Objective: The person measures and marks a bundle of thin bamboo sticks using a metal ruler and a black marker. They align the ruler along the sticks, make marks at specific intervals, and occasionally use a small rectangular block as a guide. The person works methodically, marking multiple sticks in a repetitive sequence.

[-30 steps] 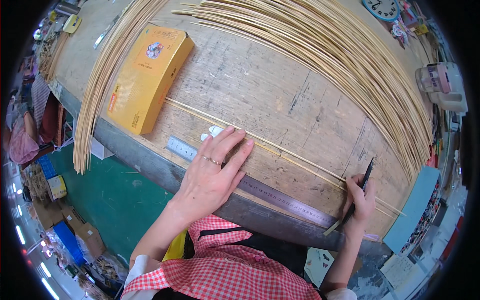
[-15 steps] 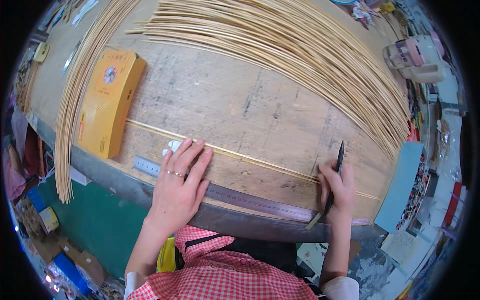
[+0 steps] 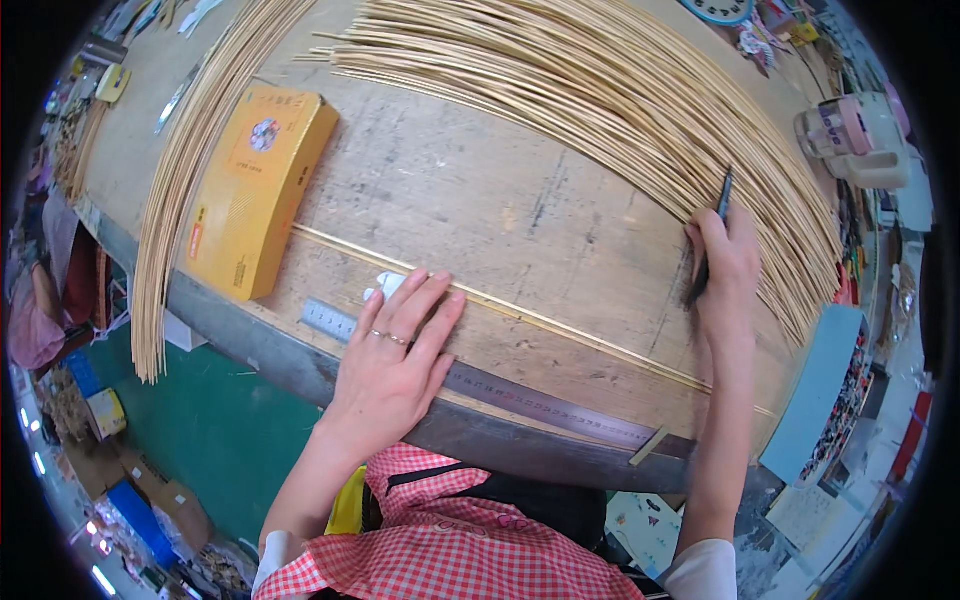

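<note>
Lettering on yellow box; left fingers outspread on thin sticks, right fingers around black tool.

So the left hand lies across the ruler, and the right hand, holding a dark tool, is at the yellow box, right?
Not the yellow box: in the head view, the right hand, holding a dark tool, is at the big pile of sticks. The left hand does lie across the ruler.

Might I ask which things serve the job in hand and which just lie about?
Apparently in use: thin tan sticks, slim black pointed tool, long metal ruler, perhaps the yellow rectangular box.
Seemingly lying about: round blue-rimmed clock, clear pink-banded jar.
</note>
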`<action>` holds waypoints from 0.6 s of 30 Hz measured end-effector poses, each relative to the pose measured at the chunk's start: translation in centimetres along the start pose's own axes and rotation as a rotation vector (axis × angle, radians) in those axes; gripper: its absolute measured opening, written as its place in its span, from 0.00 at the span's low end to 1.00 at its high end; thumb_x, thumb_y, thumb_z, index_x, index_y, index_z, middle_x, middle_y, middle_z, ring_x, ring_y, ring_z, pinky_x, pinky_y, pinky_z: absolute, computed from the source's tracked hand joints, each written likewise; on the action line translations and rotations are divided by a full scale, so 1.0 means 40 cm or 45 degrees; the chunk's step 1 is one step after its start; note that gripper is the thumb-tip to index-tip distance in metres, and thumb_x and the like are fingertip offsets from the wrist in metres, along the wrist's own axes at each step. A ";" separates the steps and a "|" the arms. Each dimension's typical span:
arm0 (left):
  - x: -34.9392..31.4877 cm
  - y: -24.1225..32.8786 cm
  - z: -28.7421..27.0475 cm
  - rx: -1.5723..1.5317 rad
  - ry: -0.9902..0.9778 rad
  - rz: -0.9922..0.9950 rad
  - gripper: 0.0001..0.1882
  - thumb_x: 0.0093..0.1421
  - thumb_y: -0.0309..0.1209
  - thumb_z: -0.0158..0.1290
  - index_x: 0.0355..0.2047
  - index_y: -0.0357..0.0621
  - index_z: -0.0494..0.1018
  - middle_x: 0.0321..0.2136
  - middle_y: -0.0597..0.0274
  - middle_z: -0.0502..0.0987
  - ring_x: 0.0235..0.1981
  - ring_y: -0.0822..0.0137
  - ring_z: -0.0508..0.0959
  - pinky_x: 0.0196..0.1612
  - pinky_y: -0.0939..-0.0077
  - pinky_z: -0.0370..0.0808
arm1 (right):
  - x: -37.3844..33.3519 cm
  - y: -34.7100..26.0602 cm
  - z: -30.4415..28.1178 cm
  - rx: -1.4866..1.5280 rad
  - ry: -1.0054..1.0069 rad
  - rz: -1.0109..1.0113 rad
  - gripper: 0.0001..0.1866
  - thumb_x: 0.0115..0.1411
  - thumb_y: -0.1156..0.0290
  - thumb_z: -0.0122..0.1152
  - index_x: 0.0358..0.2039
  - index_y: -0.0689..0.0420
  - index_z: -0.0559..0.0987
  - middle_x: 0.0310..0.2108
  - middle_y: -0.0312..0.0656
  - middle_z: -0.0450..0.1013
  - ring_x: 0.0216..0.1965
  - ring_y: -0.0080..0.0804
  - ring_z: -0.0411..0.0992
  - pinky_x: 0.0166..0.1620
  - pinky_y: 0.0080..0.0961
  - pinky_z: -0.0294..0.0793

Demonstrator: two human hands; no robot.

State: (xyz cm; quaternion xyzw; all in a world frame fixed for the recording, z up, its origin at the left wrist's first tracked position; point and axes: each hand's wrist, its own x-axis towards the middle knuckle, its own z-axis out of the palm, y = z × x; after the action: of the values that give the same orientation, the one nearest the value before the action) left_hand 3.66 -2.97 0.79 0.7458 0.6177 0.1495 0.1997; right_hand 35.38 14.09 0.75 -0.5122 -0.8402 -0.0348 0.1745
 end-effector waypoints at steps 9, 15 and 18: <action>-0.006 -0.002 -0.001 0.019 -0.008 0.009 0.37 0.55 0.26 0.62 0.67 0.48 0.66 0.68 0.56 0.63 0.71 0.51 0.62 0.69 0.41 0.61 | -0.081 0.004 -0.047 0.146 0.024 0.120 0.09 0.57 0.82 0.65 0.37 0.59 0.74 0.34 0.48 0.71 0.36 0.48 0.72 0.40 0.38 0.72; -0.006 -0.007 -0.002 0.031 -0.019 0.022 0.37 0.56 0.27 0.61 0.67 0.50 0.66 0.69 0.56 0.63 0.71 0.51 0.61 0.69 0.42 0.61 | -0.148 0.026 -0.062 0.122 0.066 0.059 0.10 0.55 0.85 0.65 0.36 0.61 0.75 0.35 0.47 0.74 0.35 0.46 0.73 0.38 0.35 0.73; -0.005 -0.008 -0.003 0.039 -0.018 0.022 0.37 0.56 0.28 0.61 0.67 0.50 0.66 0.69 0.56 0.63 0.71 0.51 0.62 0.68 0.42 0.62 | -0.155 -0.011 -0.067 0.199 0.077 0.067 0.11 0.56 0.85 0.64 0.39 0.60 0.77 0.35 0.47 0.76 0.35 0.44 0.75 0.39 0.35 0.74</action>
State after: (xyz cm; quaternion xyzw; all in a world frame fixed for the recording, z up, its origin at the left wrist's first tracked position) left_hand 3.30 -3.12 0.74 0.7550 0.6121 0.1364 0.1915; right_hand 38.27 7.96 1.28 -0.5175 -0.8211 0.0199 0.2400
